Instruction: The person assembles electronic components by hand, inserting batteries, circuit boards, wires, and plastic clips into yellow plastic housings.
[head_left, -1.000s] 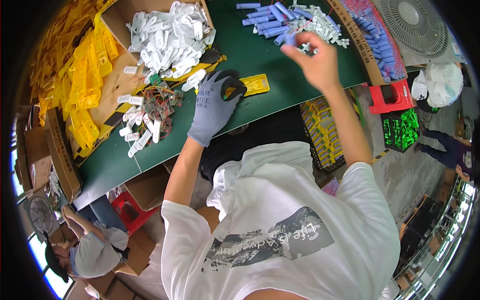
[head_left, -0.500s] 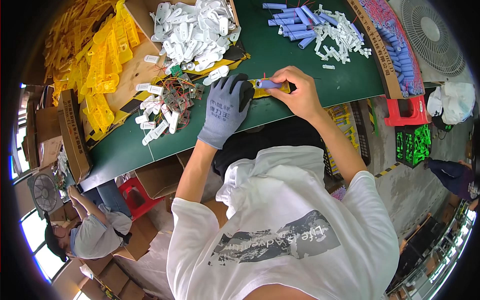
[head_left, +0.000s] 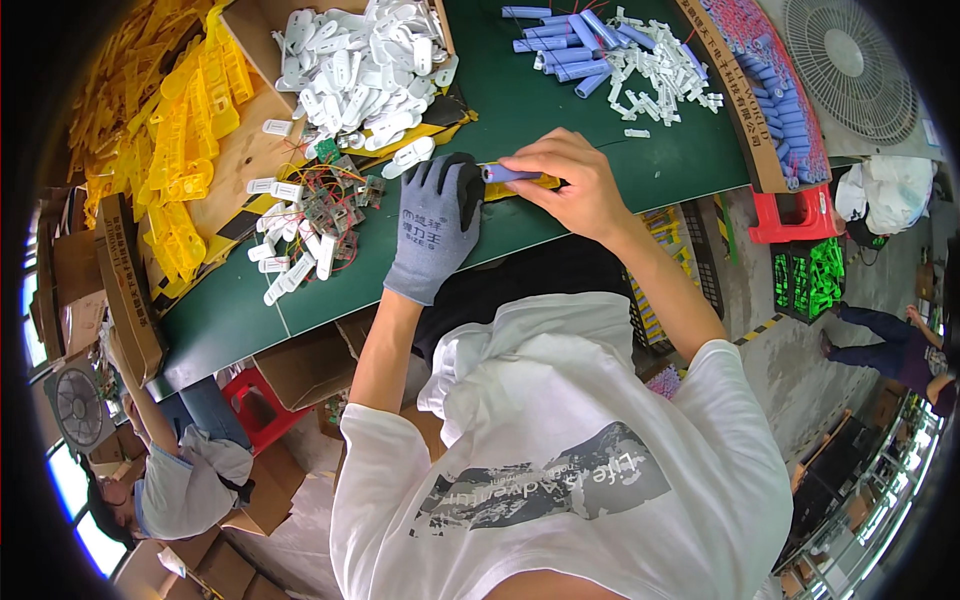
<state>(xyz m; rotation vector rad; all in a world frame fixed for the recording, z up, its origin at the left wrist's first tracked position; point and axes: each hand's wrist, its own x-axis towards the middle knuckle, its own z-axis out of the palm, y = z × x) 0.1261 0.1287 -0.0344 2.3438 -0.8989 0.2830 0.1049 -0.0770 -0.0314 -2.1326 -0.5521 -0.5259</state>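
Near the front edge of the green table (head_left: 505,110), my bare right hand (head_left: 578,188) pinched one blue cylinder (head_left: 512,174) over one yellow tray (head_left: 497,191). The cylinder's long axis ran nine-to-three, one end facing nine o'clock. My gloved left hand (head_left: 435,225) curled beside that end; I couldn't tell whether it gripped anything. About ten loose blue cylinders (head_left: 581,70) lay at one o'clock. Dark printing marked my glove (head_left: 420,262) and a long carton (head_left: 738,105) at two.
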